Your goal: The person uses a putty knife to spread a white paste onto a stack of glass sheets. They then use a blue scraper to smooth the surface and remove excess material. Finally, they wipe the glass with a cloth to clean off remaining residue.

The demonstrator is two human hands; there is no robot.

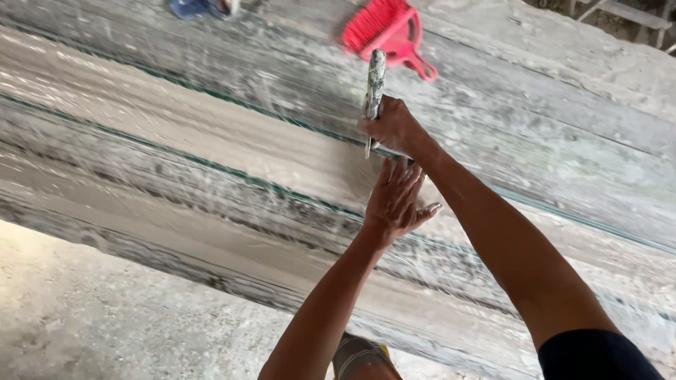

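Observation:
My right hand (391, 125) grips a plaster-spattered tool (374, 83) with a long handle that sticks up away from me; its thin blade tip touches the grey moulded surface (211, 162) just below the fist. Flat on the same surface lies my left hand (396, 200), fingers spread, directly beneath the right hand and the blade. The surface is a long stepped plaster moulding with ridges and green lines along it, streaked with white scrape marks.
A red brush and dustpan (389, 32) lie on the moulding beyond the tool. A blue shoe (191, 8) shows at the top edge. A dusty concrete floor (105, 317) lies at lower left, and my dusty foot (358, 355) is at the bottom.

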